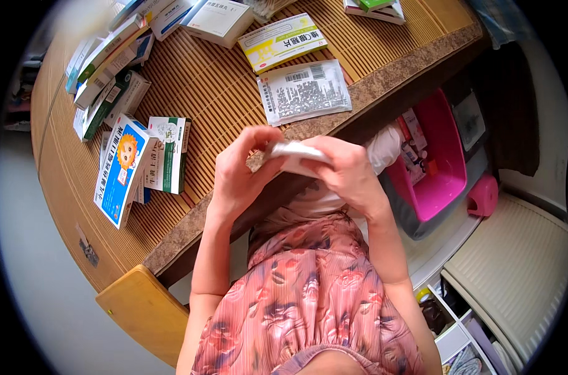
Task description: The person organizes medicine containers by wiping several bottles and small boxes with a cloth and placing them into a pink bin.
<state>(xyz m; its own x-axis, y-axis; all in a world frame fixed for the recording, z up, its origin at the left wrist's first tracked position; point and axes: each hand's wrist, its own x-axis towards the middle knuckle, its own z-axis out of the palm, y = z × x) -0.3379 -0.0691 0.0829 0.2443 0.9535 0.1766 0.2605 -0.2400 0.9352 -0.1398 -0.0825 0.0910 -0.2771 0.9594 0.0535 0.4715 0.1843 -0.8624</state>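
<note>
Between my left hand (246,171) and my right hand (347,171), a small white flat item (298,157) is held by the fingers of both, close to the table's near edge. It is blurred, so I cannot tell what it is. Just beyond my hands lies a white plastic packet (305,92) with dark print and barcodes. A yellow and white medicine box (284,43) touches its far side. Left of my left hand, a blue and white medicine box (125,171) leans over other boxes, beside a green and white medicine box (168,154).
More medicine boxes (110,89) are piled at the table's left, and a white box (218,21) stands at the far side. A pink plastic bin (445,187) with small packages sits below the table's right edge, near a pink stool (483,194). A wooden chair back (145,314) touches the near left.
</note>
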